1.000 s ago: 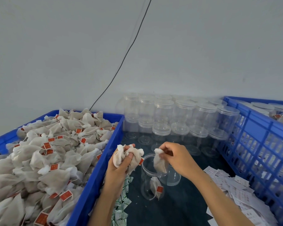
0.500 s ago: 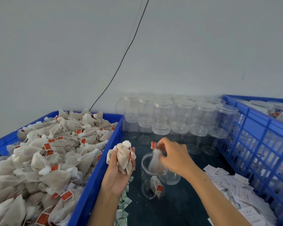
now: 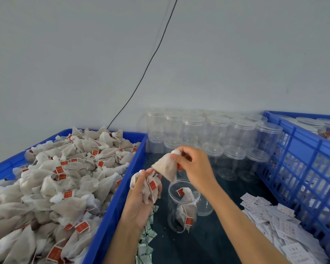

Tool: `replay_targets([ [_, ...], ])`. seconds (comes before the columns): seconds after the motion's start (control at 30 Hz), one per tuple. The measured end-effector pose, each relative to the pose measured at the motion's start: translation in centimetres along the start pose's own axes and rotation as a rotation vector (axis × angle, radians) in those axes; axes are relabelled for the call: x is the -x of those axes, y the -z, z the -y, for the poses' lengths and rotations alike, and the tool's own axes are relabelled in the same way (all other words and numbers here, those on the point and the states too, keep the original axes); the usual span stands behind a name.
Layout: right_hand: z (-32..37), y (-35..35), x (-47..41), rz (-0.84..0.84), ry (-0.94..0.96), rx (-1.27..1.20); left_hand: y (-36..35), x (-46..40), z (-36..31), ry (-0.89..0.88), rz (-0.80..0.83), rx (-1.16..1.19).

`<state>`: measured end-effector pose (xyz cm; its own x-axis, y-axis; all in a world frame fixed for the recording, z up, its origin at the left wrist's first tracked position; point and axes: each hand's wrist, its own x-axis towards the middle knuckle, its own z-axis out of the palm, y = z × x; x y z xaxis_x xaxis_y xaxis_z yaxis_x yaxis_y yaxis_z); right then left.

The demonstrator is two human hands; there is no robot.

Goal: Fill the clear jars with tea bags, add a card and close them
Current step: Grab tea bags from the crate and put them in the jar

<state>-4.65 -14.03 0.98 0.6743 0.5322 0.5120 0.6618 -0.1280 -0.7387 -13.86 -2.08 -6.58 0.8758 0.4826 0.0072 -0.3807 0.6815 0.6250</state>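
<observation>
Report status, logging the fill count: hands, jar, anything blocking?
Left hand grips spare tea bags. Right hand pinches one tea bag above open jar. Nothing blocking.

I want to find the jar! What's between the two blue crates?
In the head view: the open jar, both hands holding tea bags, stacked empty jars, cards.

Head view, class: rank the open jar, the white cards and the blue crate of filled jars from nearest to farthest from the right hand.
From the right hand:
1. Open jar, directly below it.
2. White cards, lower right on the table.
3. Blue crate, far right.
</observation>
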Motion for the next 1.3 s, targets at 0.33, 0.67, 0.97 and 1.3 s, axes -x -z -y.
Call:
replay_targets([
  [0.33,-4.2,3.3,0.9,0.423,-0.211,0.49,-0.7,-0.4,0.1,-0.103,0.094,-0.06],
  [0.67,-2.3,-0.6,0.4,0.265,-0.074,0.081,-1.6,0.0,1.2,-0.12,0.078,-0.286],
  [0.97,-2.2,1.0,-0.6,-0.045,-0.058,0.002,-1.2,-0.1,0.5,-0.196,0.085,-0.322],
  [1.3,-4.4,1.1,1.4,0.212,-0.087,0.529,-1.2,-0.3,1.2,-0.337,0.004,-0.571],
])
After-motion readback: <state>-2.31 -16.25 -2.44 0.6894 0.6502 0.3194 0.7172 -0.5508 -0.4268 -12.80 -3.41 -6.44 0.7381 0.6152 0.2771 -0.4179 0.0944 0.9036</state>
